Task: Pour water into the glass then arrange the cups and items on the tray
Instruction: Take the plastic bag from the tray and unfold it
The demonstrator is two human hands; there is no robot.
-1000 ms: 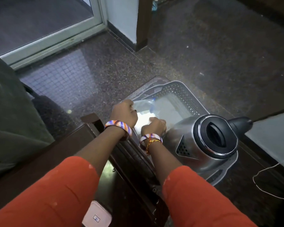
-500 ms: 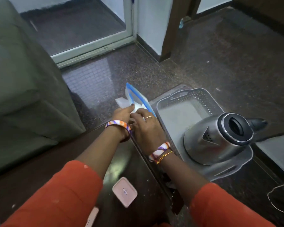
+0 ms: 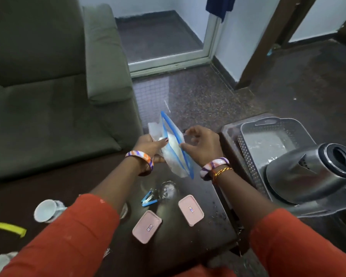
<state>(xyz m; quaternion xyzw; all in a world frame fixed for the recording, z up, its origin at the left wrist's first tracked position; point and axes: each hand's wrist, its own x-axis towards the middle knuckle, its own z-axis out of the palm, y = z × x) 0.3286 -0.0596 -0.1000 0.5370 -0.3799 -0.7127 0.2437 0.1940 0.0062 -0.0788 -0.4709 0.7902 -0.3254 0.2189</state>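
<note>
A clear zip bag (image 3: pixel 171 148) with a blue seal strip and white contents is held above the dark table (image 3: pixel 188 242). My left hand (image 3: pixel 151 145) grips its left side. My right hand (image 3: pixel 203 142) pinches the blue strip on the right side. Below the bag a clear glass (image 3: pixel 167 190) stands on the table. A white cup (image 3: pixel 46 210) lies on its side at the left. The grey perforated tray (image 3: pixel 248 156) sits to the right, with a steel kettle (image 3: pixel 312 172) on its near end.
Two pink lids (image 3: pixel 147 226) (image 3: pixel 190 209) and a blue clip (image 3: pixel 148 199) lie on the table near the glass. A yellow strip (image 3: pixel 10 228) is at the far left. A green sofa (image 3: pixel 58 96) stands behind the table. Beyond is dark stone floor.
Both hands lifted the zip bag out of the tray and carried it left over the table. The view swung left and up, bringing the glass, lids and cup into sight.
</note>
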